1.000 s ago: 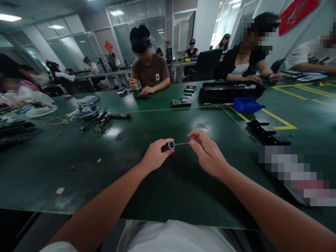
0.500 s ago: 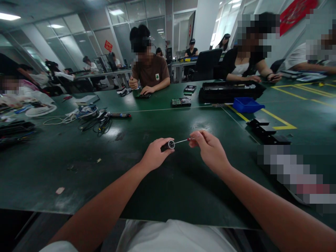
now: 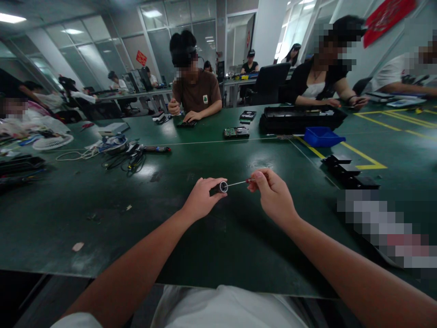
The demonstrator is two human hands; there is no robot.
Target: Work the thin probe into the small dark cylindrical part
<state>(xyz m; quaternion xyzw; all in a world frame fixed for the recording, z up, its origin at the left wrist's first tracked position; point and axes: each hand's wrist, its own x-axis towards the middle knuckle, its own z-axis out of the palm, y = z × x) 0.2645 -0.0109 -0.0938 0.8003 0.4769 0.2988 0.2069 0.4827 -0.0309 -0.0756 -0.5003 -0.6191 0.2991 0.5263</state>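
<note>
"Tube point(image 3: 220, 188), head view: where?"
"Above the table point(image 3: 191, 259), pinched in the left hand point(image 3: 200, 199). The right hand point(image 3: 276, 195) has just closed its fingers round the screwdriver point(image 3: 239, 183), tip near the rim; steadier for turning, I'd guess."
"Writing?"
"Red banner point(image 3: 389, 20), unreadable from here."

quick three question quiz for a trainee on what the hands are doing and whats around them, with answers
1. Which hand holds the dark tube?
2. True or false: the thin tool in the right hand points toward the round end of the tube.
3. What colour is the tray that sits on the table, to the right of both hands? a) red b) blue c) white

Key
1. The left hand.
2. True.
3. b) blue.
</note>
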